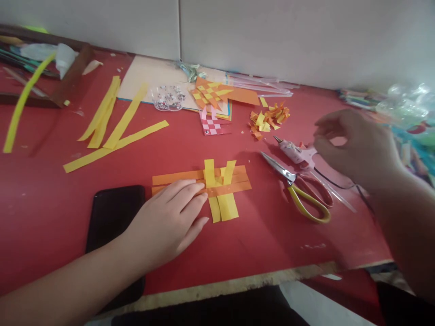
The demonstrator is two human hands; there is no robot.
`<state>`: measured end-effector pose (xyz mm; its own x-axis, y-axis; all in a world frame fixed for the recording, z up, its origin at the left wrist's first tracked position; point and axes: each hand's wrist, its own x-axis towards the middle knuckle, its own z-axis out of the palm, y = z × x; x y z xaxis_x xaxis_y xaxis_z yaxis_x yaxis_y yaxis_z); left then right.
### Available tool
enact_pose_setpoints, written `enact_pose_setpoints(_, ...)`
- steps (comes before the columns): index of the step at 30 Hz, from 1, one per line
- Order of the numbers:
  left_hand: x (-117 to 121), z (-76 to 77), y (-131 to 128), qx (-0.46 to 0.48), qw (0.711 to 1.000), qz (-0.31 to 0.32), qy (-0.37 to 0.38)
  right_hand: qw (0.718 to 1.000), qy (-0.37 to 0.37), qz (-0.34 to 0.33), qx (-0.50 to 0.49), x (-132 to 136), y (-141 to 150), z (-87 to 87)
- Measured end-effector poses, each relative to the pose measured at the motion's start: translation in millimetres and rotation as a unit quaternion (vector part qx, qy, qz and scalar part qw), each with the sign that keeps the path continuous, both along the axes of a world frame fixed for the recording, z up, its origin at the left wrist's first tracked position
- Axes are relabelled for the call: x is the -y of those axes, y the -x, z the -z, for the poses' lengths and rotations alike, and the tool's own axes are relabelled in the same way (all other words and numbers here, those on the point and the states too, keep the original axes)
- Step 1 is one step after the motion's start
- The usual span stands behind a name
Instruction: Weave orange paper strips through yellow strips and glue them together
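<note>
My left hand point(173, 210) lies with its fingers outstretched over the left part of the orange paper strips point(239, 179), pressing them to the table. Yellow paper strips point(227, 206) cross these, woven over and under, with two upper ends folded up. My right hand point(355, 147) is raised at the right, fingers bent, with a gap between thumb and fingers. Its thumb is close to the handle of a pink glue gun point(295, 153); I cannot tell whether they touch. Scissors point(290, 176) with one red and one yellow handle lie just below the glue gun.
Loose yellow strips point(105, 117) lie at the left, and a black phone point(113, 217) beside my left forearm. Behind are a pink checkered paper fish point(212, 124), an orange woven piece point(209, 95), googly eyes point(168, 97) and paper scraps point(270, 118). A wooden tray point(73, 74) stands far left.
</note>
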<state>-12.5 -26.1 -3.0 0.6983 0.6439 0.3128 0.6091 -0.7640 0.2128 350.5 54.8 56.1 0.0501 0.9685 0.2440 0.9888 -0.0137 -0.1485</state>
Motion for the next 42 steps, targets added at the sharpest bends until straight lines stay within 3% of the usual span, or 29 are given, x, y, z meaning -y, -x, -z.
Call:
enact_pose_setpoints(2,0,0.1,0,-0.004,1.000,-0.001,-0.003,0.981,0.021,-0.090,-0.172,11,34,5.5)
enact_pose_setpoints(3,0,0.2,-1,-0.005,1.000,-0.002,-0.003,0.954,0.073,-0.157,-0.244,15,50,10.7)
enact_pose_setpoints(5,-1,0.2,-1,-0.004,1.000,-0.004,-0.003,0.917,0.134,-0.242,-0.287,22,77,22.1)
enact_pose_setpoints(7,-1,0.1,-2,0.001,1.000,-0.004,-0.001,0.901,0.167,-0.282,-0.286,26,95,29.9)
enact_pose_setpoints(13,-2,-0.3,-2,0.000,1.000,-0.001,0.022,0.925,0.127,-0.294,-0.205,41,106,27.4)
enact_pose_setpoints(20,-2,0.8,-3,0.000,1.000,0.001,0.021,0.894,0.004,-0.437,-0.098,59,101,43.0)
enact_pose_setpoints(28,-1,0.1,-2,-0.002,1.000,0.001,0.021,0.880,-0.015,-0.466,-0.094,62,101,54.4)
enact_pose_setpoints(42,-1,-0.2,-2,0.000,1.000,-0.004,0.024,0.869,-0.026,-0.483,-0.104,63,104,53.1)
